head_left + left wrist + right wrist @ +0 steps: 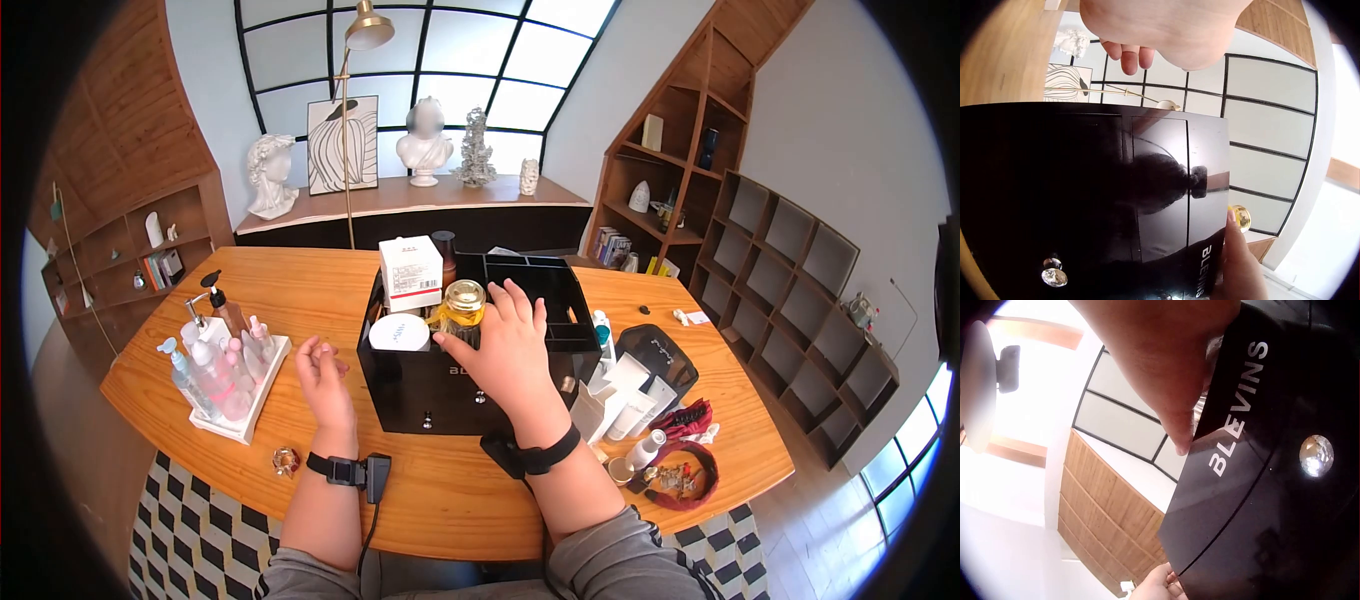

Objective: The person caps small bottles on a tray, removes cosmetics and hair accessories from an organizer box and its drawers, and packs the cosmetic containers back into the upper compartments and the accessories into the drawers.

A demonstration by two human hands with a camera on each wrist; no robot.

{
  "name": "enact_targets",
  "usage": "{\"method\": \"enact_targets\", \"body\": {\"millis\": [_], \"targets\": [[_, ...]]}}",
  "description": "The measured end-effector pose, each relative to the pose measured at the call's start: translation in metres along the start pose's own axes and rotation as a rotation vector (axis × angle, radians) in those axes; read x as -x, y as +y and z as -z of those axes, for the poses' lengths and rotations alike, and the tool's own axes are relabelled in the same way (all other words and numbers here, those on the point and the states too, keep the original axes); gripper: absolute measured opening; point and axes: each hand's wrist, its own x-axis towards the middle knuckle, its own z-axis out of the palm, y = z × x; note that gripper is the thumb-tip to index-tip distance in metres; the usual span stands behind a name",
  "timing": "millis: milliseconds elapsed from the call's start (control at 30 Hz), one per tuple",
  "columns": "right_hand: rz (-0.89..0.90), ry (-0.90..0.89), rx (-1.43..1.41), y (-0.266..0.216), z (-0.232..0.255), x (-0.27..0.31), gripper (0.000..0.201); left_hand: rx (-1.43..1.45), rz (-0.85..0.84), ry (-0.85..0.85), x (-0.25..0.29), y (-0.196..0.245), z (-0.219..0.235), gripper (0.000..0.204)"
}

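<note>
A black organizer box (410,395) with clear knobs stands mid-table, its lettered front filling much of both wrist views. In its top sit a white box (411,270), a round white-lidded jar (400,333) and a glass jar (463,305) with a gold lid and yellow ribbon. The right hand (510,345) reaches over the front edge beside the glass jar, fingers spread; whether it touches the jar cannot be told. To the left of the box, the left hand (326,385) is raised with loosely bent fingers, holding nothing.
At left, a white tray (240,425) holds several bottles. Right of the box are white tubes (630,413), a black mesh item (657,358), a dark red headband (712,480) and small bottles. A hair clip (286,461) lies near the left forearm.
</note>
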Motion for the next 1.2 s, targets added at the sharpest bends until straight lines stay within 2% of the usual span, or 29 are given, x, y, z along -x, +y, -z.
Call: {"method": "enact_targets", "body": {"millis": [167, 367, 833, 933, 1067, 1200], "targets": [[-0.009, -0.072, 0.038, 0.0, 0.005, 0.0, 0.06, -0.021, 0.002, -0.008, 0.0, -0.002, 0.0, 0.026], [-0.015, -0.182, 0.049, 0.0, 0.012, 0.004, 0.041, -0.062, 0.02, -0.025, -0.002, -0.008, 0.002, 0.027], [0.06, -0.252, 0.003, 0.0, 0.027, 0.012, 0.032, -0.159, 0.093, -0.076, -0.003, -0.027, 0.005, 0.024], [0.077, -0.317, -0.008, -0.001, 0.042, 0.012, 0.032, -0.19, 0.062, -0.077, -0.003, -0.038, 0.004, 0.021], [0.098, -0.348, -0.095, 0.001, 0.064, 0.012, 0.031, -0.172, 0.198, -0.158, -0.001, -0.044, 0.002, 0.019], [0.127, -0.327, -0.116, 0.003, 0.086, 0.015, 0.031, -0.152, 0.176, -0.175, 0.001, -0.046, -0.002, 0.015]]}}
